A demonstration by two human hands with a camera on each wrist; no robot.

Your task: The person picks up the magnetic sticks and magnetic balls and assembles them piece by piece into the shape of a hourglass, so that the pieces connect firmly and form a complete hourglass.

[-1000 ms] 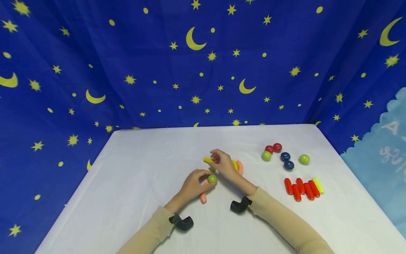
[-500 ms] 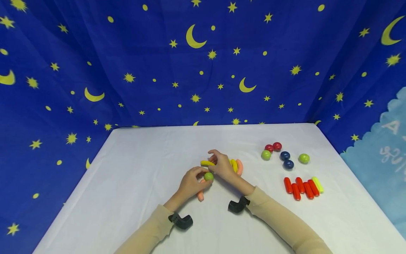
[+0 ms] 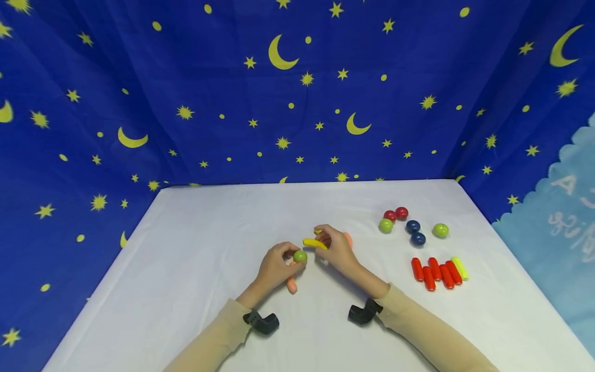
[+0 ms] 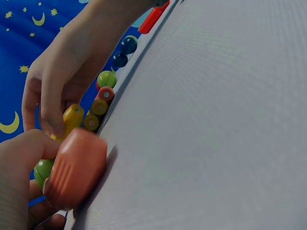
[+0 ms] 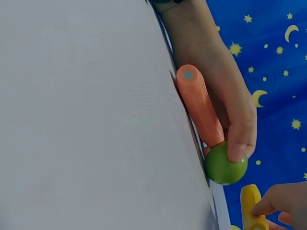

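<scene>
Near the middle of the head view, slightly below centre, the person's left hand (image 3: pixel 274 264) curls its thumb and fingers round a green ball (image 3: pixel 300 257). An orange stick (image 3: pixel 291 284) slants down from just below the ball; in the right wrist view, its far end meets the ball. Whether that hand also grips the stick, I cannot tell.

A little to the right in the head view, the right hand (image 3: pixel 338 252) pinches a yellow stick (image 3: pixel 315 243) between thumb and fingers, one end pointing left, near the ball but apart from it. The left wrist view shows two yellow pieces (image 4: pixel 99 107) and a pink piece (image 4: pixel 106 94) side by side beyond the right hand.

Toward the right of the white tabletop (image 3: pixel 223 222), two red balls (image 3: pixel 396 214) sit with a second green ball (image 3: pixel 386 225); two blue balls (image 3: pixel 416 233) and a third green ball (image 3: pixel 440 230) lie nearby. Below them, five red sticks (image 3: pixel 434 269) are lined up beside a yellow-green stick (image 3: pixel 460 268). A blue star-and-moon curtain (image 3: pixel 209 77) fills the upper frame.
</scene>
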